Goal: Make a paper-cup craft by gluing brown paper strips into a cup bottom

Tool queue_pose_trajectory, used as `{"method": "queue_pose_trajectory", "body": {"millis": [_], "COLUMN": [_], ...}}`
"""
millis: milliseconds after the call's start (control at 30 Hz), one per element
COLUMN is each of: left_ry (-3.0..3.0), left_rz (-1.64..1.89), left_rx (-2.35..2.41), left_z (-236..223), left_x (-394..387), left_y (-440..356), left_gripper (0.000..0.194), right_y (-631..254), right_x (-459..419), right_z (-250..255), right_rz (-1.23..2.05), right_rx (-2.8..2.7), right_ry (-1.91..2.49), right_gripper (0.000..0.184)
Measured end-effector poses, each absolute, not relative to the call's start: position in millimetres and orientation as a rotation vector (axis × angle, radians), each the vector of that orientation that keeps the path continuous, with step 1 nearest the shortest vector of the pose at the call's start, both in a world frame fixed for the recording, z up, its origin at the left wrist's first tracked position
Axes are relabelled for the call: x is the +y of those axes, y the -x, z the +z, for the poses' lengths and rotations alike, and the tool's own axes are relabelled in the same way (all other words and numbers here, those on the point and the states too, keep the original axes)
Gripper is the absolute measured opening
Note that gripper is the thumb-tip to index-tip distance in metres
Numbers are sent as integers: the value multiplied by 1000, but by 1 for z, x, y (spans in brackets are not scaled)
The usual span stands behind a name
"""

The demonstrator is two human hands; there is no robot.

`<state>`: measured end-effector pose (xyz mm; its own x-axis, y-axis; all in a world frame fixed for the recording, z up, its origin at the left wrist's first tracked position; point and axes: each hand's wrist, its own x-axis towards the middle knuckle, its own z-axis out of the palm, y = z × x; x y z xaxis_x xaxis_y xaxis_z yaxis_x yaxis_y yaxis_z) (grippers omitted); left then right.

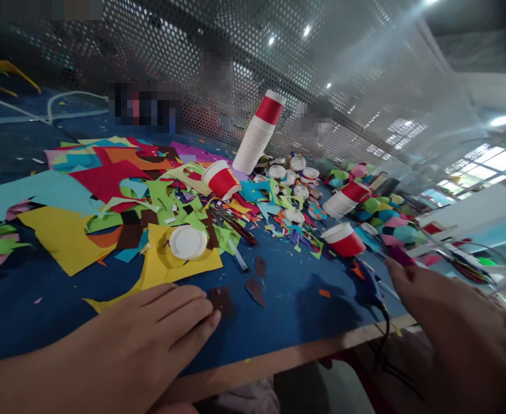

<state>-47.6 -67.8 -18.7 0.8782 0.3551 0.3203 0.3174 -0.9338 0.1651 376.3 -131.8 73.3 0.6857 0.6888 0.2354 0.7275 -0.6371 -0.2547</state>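
Note:
My left hand lies low over the near side of the table, fingers stretched out. Its fingertips meet the edge of a small dark brown paper piece; whether they press on it I cannot tell. Two more brown paper pieces lie just beyond. On the right, my right hand is raised near the table edge, slightly blurred, with thumb and finger together at a purple paper piece. A blue glue gun lies beside it, its cord hanging over the edge. Yellow paper bears an upside-down white cup.
Coloured paper sheets and scraps cover the table's middle. A tall stack of paper cups stands behind, near red-and-white cups, a marker and scissors. Patchwork paper balls sit at right. A perforated screen rises behind.

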Motion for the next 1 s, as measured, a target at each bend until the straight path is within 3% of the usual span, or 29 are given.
{"method": "queue_pose_trajectory", "body": {"millis": [100,200,333,700,1000], "left_ry": [-2909,-2882,-2924,-2913,-2944], "left_rz": [549,588,558,516,524], "left_rx": [588,621,531,564,543], "left_z": [-16,-10,-2,0,-3], "left_x": [-71,-73,-67,-72,-71], "left_y": [44,43,46,47,48], "left_gripper": [53,53,55,57,55], "right_y": [-315,-263,-238,-238,-193], "right_x": [-120,-90,-63,-51,-53], "right_z": [79,67,47,52,44], "right_rz": [-346,168,391,733,1567], "right_rx": [-1481,-2040,-2203,-2030,-1528], "right_ry": [2415,2030,1910,1942,1643], "right_gripper": [31,29,26,11,15]}}
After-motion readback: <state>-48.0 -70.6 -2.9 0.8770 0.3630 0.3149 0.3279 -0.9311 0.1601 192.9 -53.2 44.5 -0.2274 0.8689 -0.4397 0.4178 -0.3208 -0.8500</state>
